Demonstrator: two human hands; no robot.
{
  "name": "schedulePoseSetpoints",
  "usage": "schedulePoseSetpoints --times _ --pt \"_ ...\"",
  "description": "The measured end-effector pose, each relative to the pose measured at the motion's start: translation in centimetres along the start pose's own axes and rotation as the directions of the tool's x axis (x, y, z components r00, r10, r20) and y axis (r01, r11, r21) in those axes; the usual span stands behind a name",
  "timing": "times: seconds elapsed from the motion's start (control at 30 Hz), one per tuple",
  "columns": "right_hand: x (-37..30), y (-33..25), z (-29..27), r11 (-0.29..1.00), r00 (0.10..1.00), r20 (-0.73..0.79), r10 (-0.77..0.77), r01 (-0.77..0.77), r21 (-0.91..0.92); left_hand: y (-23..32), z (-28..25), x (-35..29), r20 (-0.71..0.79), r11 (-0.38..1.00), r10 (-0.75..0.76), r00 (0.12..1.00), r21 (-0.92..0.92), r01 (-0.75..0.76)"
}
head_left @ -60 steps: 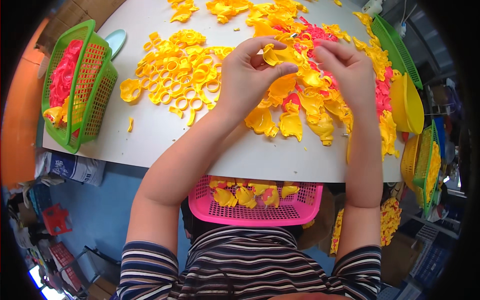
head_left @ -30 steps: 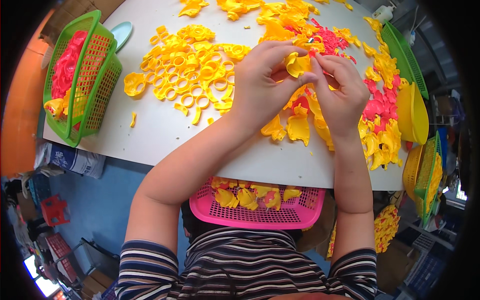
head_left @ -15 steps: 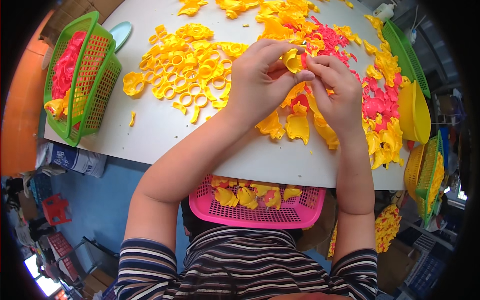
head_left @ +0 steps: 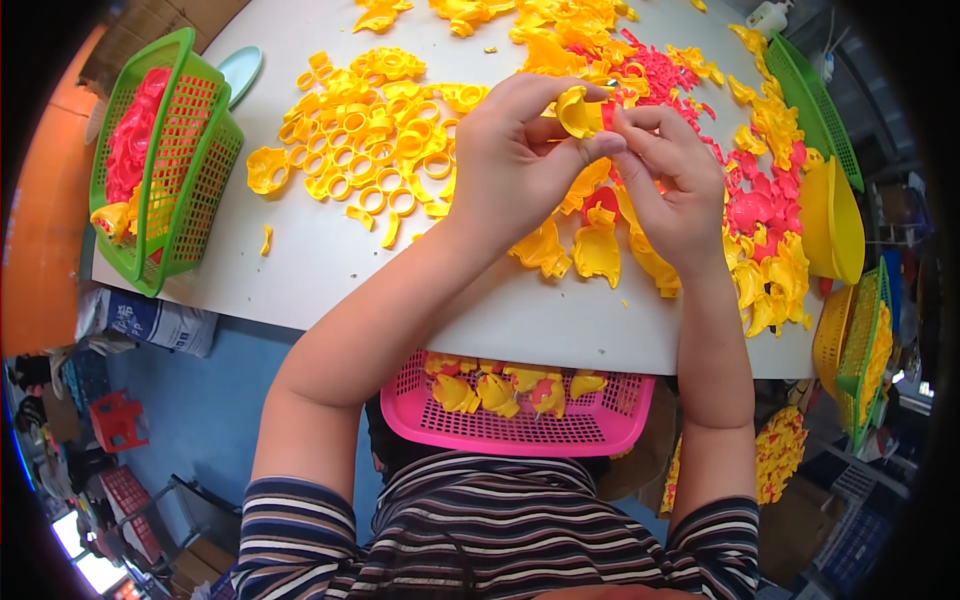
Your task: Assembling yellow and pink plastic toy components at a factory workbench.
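Sack [head_left: 168, 323]: blue and white, below the desk's [head_left: 250, 280] left part; pale printed characters on blue.
Legibility: small, slanted, not surely readable.

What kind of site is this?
Probably a small workshop handling plastic parts: yellow rings and red pieces lie in heaps on a white table, and a pink basket at its near edge holds yellow-and-red pieces.
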State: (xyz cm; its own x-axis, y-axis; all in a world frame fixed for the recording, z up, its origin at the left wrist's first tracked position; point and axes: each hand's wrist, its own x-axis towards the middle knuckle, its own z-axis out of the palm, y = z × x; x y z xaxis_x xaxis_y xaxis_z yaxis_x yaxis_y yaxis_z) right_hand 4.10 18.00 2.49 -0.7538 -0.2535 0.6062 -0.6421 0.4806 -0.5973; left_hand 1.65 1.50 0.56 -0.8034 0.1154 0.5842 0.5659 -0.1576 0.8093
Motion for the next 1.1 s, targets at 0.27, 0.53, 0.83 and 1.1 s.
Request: schedulePoseSetpoints --times 0.27,0.53,0.83,1.1 --pt "0.3 0.9 -1.5 0.854 0.902 0.155 0.403 -0.432 0.292 0.0 -0.7 1.6 0.132 0.891 -0.363 0.923 -0.241 0.385" --pt "2.5 8.1 -15.4 0.591 0.700 -0.114 0.705 -0.669 -0.451 -0.9 -0.8 2.0 0.280 0.732 -0.525 0.804 -0.332 0.594" --pt "4.9 18.0 -13.1 0.571 0.685 -0.076 0.725 -0.658 -0.490 -1.0 -1.1 1.7 0.310 0.682 -0.566 0.764 -0.345 0.645" --pt "7.2 23.1 -11.5 0.491 0.950 -0.238 0.201 -0.308 -0.815 -0.8 -0.7 1.6 0.227 0.682 -0.576 0.785 -0.396 0.615"
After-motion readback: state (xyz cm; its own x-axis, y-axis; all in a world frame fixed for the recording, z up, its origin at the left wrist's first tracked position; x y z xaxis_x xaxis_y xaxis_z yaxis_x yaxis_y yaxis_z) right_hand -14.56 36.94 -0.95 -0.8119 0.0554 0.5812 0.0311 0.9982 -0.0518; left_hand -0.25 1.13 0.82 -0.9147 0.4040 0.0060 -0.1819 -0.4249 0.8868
